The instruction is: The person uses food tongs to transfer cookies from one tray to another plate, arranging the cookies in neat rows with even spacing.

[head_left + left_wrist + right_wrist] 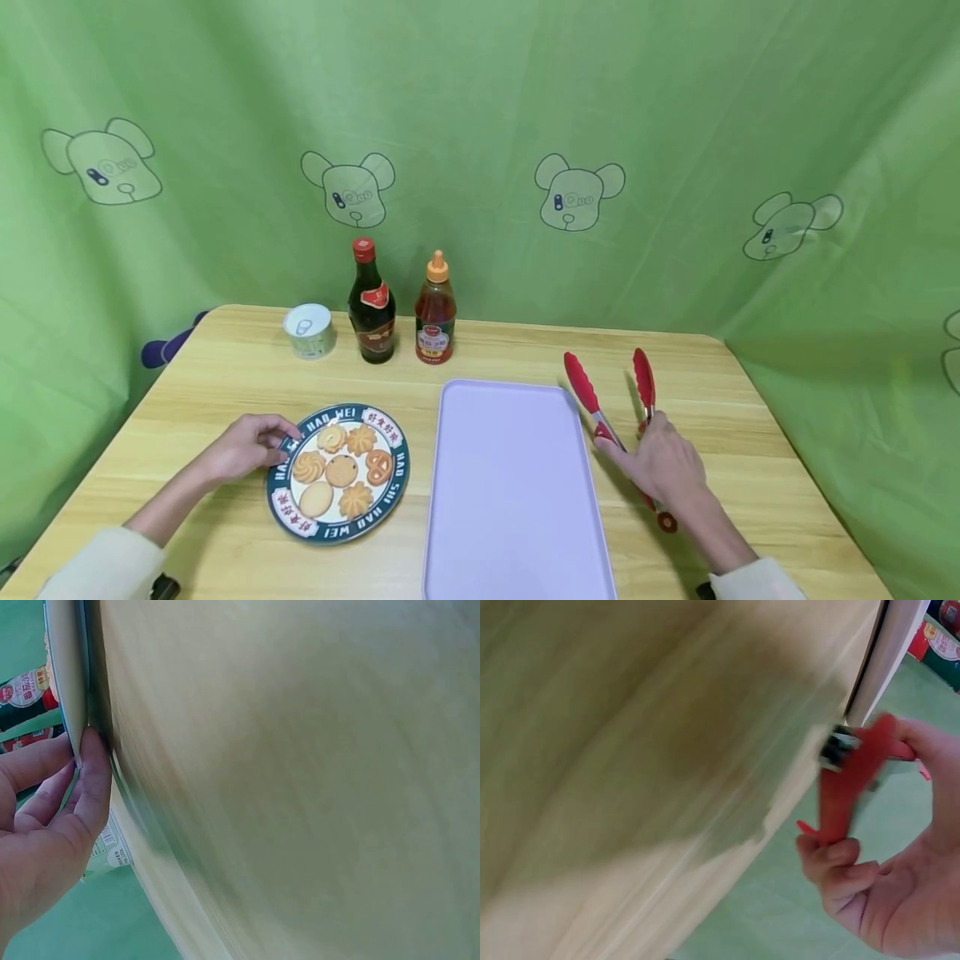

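Observation:
My left hand [251, 450] pinches the upper left rim of a round plate [401, 483] in the head view, thumb above and fingers beneath, as the left wrist view shows. Several cookies [342, 471] of different shapes lie on the plate, which has a dark green patterned border. On the other side, my right hand [663, 458] grips a pair of red and silver tongs [581, 383]. Their two red tips are spread apart and point toward the back of the table. In the right wrist view, the thumb and fingers lie on opposite arms of the tongs [847, 780].
Between the hands lies a pale purple tray [517, 483]. Along the back stand a can [310, 332], a dark bottle with a red cap [372, 308] and a sauce bottle with an orange tip [436, 312]. A green curtain [480, 125] hangs behind the wooden table [750, 433].

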### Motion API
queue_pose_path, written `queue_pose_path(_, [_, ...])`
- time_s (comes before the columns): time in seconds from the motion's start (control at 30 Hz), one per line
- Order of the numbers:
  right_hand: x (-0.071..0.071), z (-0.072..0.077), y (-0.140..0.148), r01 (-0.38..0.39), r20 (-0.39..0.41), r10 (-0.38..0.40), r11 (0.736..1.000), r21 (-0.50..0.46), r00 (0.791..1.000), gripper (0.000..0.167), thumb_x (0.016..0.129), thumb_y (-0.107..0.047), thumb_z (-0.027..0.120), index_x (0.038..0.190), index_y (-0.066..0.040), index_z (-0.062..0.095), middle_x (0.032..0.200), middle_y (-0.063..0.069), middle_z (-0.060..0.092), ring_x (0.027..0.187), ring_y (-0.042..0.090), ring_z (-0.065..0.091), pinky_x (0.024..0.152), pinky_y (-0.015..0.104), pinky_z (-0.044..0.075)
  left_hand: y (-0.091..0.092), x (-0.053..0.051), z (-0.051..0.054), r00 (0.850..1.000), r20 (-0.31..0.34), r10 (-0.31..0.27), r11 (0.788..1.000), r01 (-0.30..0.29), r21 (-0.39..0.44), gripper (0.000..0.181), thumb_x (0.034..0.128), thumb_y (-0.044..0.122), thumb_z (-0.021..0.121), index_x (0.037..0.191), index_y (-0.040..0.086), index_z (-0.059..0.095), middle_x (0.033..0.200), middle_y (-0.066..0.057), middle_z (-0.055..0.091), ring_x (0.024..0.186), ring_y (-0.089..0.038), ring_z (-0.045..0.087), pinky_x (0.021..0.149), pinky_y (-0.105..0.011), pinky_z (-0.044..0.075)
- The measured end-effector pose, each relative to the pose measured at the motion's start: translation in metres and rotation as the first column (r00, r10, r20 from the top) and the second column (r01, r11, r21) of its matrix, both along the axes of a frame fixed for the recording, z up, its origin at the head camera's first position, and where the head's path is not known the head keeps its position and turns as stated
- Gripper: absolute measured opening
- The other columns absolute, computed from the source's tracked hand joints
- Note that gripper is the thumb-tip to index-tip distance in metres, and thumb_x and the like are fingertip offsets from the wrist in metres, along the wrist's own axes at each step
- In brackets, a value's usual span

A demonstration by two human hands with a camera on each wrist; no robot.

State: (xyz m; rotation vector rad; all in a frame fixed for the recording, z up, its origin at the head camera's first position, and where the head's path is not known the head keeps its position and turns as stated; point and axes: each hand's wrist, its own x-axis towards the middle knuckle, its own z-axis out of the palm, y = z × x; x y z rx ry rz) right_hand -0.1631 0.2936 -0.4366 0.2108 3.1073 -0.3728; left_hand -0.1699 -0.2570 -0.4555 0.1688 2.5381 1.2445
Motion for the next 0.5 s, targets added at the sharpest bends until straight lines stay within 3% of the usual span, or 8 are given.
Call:
queue_pose_path(0.23, [0.0017, -0.0025, -0.0002, 0.033, 0.086, -0.031, 0.999, -0.023, 0.996, 0.098, 0.072, -0.068, 0.064, 0.108, 0.019, 0.036, 0.074, 0.020, 0.049, 0.053, 0.024, 0.048, 0.042, 0.031, 0.038, 0.0009, 0.0003, 0.0005, 1.000, 0.003, 0.003, 1.000, -0.003, -0.011, 0.030, 0.0753, -0.005, 0.065, 0.105, -0.004, 0.063, 0.089, -0.010, 0.061, 0.079, -0.019, 0.053, 0.063, -0.024, 0.048])
queue_pose_path(0.5, [0.0000, -0.0034, -0.0008, 0.062, 0.093, -0.061, 0.998, -0.008, 0.994, 0.102, 0.074, -0.068, 0.062, 0.107, 0.024, 0.034, 0.068, 0.019, 0.047, 0.050, 0.024, 0.049, 0.041, 0.030, 0.039, 0.0011, 0.0012, 0.0013, 1.000, -0.002, 0.007, 1.000, -0.007, -0.015, 0.029, 0.0749, -0.005, 0.065, 0.104, -0.003, 0.063, 0.089, -0.010, 0.061, 0.079, -0.019, 0.053, 0.064, -0.024, 0.048])
